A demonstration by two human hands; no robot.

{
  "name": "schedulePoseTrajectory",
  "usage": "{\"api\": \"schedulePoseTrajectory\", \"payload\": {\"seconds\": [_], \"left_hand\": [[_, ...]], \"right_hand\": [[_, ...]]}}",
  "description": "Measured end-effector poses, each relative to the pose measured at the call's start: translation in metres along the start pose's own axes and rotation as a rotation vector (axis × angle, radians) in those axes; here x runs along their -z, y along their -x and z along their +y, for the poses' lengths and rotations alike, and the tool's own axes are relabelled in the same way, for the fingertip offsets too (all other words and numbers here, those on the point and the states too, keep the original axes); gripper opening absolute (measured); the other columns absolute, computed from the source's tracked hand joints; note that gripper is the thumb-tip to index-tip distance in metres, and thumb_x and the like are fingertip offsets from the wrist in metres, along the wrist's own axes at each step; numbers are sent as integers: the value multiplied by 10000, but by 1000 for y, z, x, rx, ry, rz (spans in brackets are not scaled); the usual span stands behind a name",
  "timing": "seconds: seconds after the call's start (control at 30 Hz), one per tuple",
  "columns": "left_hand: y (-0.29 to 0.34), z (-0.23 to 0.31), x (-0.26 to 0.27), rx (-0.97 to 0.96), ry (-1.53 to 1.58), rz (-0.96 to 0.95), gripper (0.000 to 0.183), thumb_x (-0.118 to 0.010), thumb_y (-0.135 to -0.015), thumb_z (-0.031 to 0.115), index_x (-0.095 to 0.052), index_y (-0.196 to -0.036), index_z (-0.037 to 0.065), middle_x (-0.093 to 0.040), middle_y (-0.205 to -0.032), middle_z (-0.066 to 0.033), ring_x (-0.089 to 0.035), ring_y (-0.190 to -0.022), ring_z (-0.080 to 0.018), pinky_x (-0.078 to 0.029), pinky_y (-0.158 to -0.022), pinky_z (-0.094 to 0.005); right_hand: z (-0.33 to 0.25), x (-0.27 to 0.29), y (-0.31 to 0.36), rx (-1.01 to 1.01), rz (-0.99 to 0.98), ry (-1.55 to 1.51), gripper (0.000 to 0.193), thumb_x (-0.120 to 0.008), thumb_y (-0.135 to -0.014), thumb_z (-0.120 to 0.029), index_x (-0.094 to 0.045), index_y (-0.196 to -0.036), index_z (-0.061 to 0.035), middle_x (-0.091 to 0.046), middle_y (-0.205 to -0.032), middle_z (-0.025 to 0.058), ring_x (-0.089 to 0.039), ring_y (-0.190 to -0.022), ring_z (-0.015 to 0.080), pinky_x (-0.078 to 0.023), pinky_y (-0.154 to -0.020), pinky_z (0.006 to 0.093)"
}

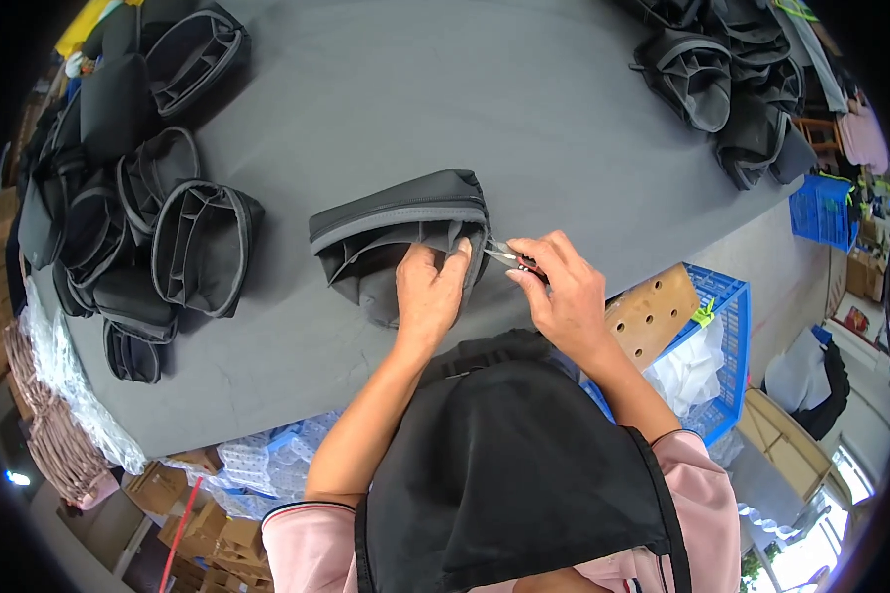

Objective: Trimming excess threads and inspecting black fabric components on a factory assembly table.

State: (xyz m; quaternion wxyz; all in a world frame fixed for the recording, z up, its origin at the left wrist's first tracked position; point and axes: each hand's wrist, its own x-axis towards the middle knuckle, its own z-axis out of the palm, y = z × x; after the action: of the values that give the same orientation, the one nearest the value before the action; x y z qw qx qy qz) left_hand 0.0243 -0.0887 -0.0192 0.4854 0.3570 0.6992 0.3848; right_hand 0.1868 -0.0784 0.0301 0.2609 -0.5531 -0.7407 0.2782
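Note:
A dark grey zippered pouch lies with its mouth gaping toward me near the middle of the table. My left hand reaches into that mouth, pinching the rim at its right end between thumb and fingers. In my right hand is a pair of small thread snips, its metal blades touching or very near the pouch's right edge. Whether a thread lies between the blades is too small to tell. Inner dividers show in the pouch, partly covered by my left hand.
Similar dark pouches are heaped along the table's left side, and another pile sits at the far right. A blue crate with white plastic and a perforated tan board stands beside the right edge. Clear plastic wrap hangs at the left edge.

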Motion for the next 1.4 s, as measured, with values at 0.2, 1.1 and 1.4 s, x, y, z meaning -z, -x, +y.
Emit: {"api": "schedulePoseTrajectory", "payload": {"seconds": [0.2,1.1,1.4], "left_hand": [[6,11,-2,-68,-19,12,292,-637,-792,219,-595,-797,-70,-593,-733,-178,-564,-657,-252,-436,-624,-361],[4,16,5,-62,-187,-12,342,-675,-772,249,-586,-733,-79,-591,-725,-194,-565,-625,-313,-428,-582,-379],[-14,22,15,170,-239,-202,520,-694,-738,423,-613,-748,-91,-600,-694,-177,-570,-638,-253,-440,-599,-363]], "right_hand": [[-2,2,-2,-5,-8,-22,225,-677,-746,-109,-614,-960,-80,-545,-813,48,-577,-635,228,-444,-550,326],[-4,3,-4,-122,-19,-216,151,-660,-751,-70,-625,-897,-58,-559,-760,56,-544,-590,225,-430,-533,302],[-11,9,8,-85,-154,-133,182,-672,-740,-99,-624,-914,-71,-550,-766,52,-540,-605,236,-433,-554,318]]}}
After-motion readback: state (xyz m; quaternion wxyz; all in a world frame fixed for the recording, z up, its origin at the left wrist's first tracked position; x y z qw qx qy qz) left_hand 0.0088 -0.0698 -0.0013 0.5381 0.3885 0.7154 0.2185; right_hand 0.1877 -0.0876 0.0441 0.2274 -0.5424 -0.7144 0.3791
